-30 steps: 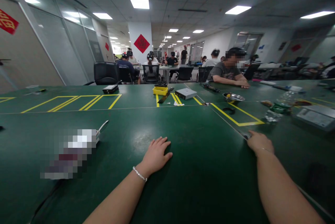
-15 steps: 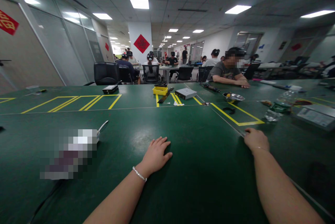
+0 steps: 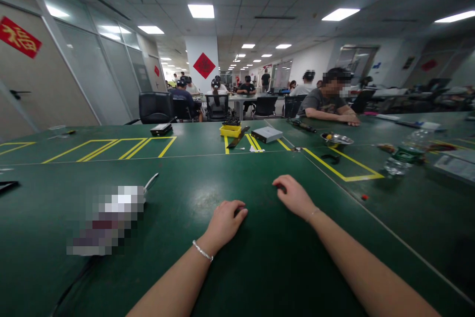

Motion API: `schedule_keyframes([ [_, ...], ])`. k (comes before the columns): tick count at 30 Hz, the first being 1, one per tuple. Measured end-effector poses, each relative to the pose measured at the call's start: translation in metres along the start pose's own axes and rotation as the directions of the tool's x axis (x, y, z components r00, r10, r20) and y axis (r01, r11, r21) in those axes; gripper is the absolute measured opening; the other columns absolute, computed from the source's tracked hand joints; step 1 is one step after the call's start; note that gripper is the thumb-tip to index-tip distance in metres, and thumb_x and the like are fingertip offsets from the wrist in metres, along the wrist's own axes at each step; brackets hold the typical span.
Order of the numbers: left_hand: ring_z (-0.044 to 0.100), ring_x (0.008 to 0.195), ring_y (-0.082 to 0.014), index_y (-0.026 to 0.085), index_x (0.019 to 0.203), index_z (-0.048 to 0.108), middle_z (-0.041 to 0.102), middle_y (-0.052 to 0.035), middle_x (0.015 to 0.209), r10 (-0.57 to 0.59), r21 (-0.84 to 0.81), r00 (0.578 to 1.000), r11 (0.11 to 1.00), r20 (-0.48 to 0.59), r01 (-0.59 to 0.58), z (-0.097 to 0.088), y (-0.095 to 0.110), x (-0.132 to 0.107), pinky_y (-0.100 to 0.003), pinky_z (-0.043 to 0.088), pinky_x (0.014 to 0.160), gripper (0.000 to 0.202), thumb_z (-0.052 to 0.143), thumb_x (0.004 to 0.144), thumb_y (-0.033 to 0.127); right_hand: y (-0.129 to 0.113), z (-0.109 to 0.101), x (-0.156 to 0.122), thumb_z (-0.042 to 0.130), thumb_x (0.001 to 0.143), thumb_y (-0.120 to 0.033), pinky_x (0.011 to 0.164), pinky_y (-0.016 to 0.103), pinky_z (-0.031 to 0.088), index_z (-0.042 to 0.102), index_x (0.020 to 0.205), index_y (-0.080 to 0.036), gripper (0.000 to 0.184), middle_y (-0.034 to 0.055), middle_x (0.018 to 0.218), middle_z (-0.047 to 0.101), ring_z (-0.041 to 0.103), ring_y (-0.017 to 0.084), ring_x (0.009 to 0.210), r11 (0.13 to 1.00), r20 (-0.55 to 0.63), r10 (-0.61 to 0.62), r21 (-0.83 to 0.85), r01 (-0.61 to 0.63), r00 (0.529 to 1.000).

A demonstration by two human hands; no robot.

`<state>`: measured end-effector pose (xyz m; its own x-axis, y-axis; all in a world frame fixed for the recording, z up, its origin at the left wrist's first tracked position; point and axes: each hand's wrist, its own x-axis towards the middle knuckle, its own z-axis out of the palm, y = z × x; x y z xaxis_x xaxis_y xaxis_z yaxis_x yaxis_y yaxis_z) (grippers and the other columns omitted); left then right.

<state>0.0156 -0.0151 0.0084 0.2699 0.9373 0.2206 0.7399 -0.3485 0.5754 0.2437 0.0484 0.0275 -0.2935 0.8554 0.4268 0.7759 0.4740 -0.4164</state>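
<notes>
My left hand [image 3: 225, 220], with a pale beaded bracelet [image 3: 202, 251] at its wrist, rests near the middle of the green table [image 3: 178, 277]. Its fingers bend loosely, the thumb is apart, and nothing shows in it. To its right, my right hand [image 3: 295, 197] is over the table with curled fingers, a gap between thumb and forefinger, and no object visible there. A small red piece [image 3: 364, 197] lies beside the table seam, right of my right hand. Left of my hands, a blurred-out device [image 3: 111, 220] has a white cable end and a dark cord.
Farther back are a yellow bin [image 3: 230, 131], a grey metal box [image 3: 266, 134], a dark drive-like box [image 3: 161, 129] and a metal bowl [image 3: 337, 139]. A plastic bottle [image 3: 406, 151] stands right. Across the table sits a person [image 3: 326, 102]. Yellow tape [image 3: 361, 178] marks the tabletop.
My right hand has moved left from the table seam toward my left hand, and the red piece now shows there. My left hand's fingers have gone from spread flat to bent. The view has shifted slightly.
</notes>
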Motion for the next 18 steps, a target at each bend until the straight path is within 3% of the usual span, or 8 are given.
schedule_keyframes([
  [4,0.055,0.071,-0.0165,0.019,0.094,0.055,0.062,-0.0033,0.077,-0.091,-0.084,0.996,0.992,0.01,0.092,0.006,0.0,0.0,-0.027,0.04,0.064,0.036,0.034,0.078,0.043,-0.068,0.033,-0.014,0.042,0.064,-0.006,0.076,0.027,0.04,0.051,0.088,-0.018,0.028,0.0035,0.087,0.05,0.047,0.013,0.082,0.959,0.112,-0.241,0.183,0.219,0.964],
  [8,0.055,0.072,-0.0164,0.018,0.086,0.057,0.062,-0.0035,0.079,-0.136,-0.146,0.991,0.98,0.015,0.136,0.009,-0.003,0.002,-0.026,0.039,0.065,0.027,0.041,0.076,0.037,-0.088,0.045,-0.03,0.042,0.065,-0.006,0.08,0.03,0.038,0.049,0.095,-0.019,0.033,0.005,0.092,0.05,0.045,0.015,0.088,0.942,0.111,-0.307,0.177,0.285,0.945],
  [14,0.053,0.061,-0.0128,0.018,0.079,0.057,0.062,-0.0005,0.071,-0.124,-0.289,0.991,0.948,0.04,0.13,0.008,-0.004,0.003,-0.023,0.037,0.056,0.026,0.04,0.075,0.038,-0.072,0.029,-0.019,0.044,0.07,-0.016,0.086,0.032,0.035,0.045,0.109,-0.021,0.039,0.0054,0.104,0.051,0.044,0.017,0.097,0.929,0.16,-0.369,0.022,0.371,0.916],
  [16,0.052,0.058,-0.0118,0.017,0.077,0.055,0.063,-0.0001,0.069,-0.157,-0.332,0.986,0.929,0.051,0.165,0.007,-0.004,0.003,-0.022,0.036,0.053,0.029,0.039,0.076,0.04,-0.048,0.016,-0.009,0.045,0.072,-0.023,0.087,0.036,0.033,0.046,0.11,-0.021,0.039,0.007,0.109,0.049,0.042,0.019,0.102,0.946,0.141,-0.283,-0.12,0.3,0.949],
  [18,0.052,0.058,-0.0115,0.017,0.078,0.054,0.063,-0.0002,0.07,-0.181,-0.359,0.983,0.915,0.045,0.185,0.006,-0.004,0.003,-0.021,0.037,0.054,0.03,0.038,0.076,0.041,-0.008,0.0,-0.003,0.043,0.073,-0.027,0.087,0.041,0.031,0.049,0.107,-0.019,0.036,0.0104,0.11,0.048,0.04,0.023,0.104,0.949,0.052,-0.095,-0.297,0.106,0.994],
])
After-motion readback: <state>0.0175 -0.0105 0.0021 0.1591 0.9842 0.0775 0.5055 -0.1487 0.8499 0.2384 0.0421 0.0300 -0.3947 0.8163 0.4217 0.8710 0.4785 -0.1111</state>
